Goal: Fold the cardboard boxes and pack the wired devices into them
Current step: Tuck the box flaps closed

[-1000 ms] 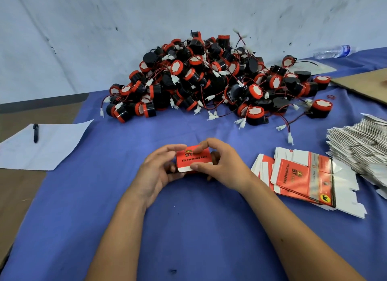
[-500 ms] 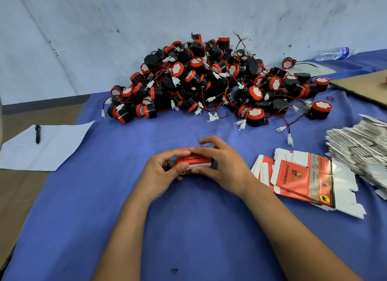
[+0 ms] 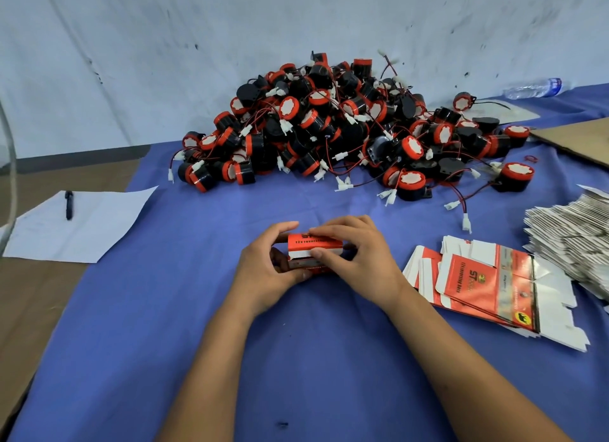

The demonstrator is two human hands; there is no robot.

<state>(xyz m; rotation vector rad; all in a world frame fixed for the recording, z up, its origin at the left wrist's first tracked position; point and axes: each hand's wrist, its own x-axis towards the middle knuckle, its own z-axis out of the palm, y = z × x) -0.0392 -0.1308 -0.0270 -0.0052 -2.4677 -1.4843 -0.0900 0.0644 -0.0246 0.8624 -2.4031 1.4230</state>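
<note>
Blue worktop underneath, wide and flat. At its far side, against the wall, a big heap of black-and-red devices trailing red wires and white plugs. To the right, grey stack of flats, then a fan of red-and-white blanks nearer in. Off left, paper with a pen on top. Centre: left hand curled round the box's left end, thumb underneath. Right hand gripping too, fingertips pressed along the top edge. Small red box between both, just above the worktop, white flap showing across its front.
</note>
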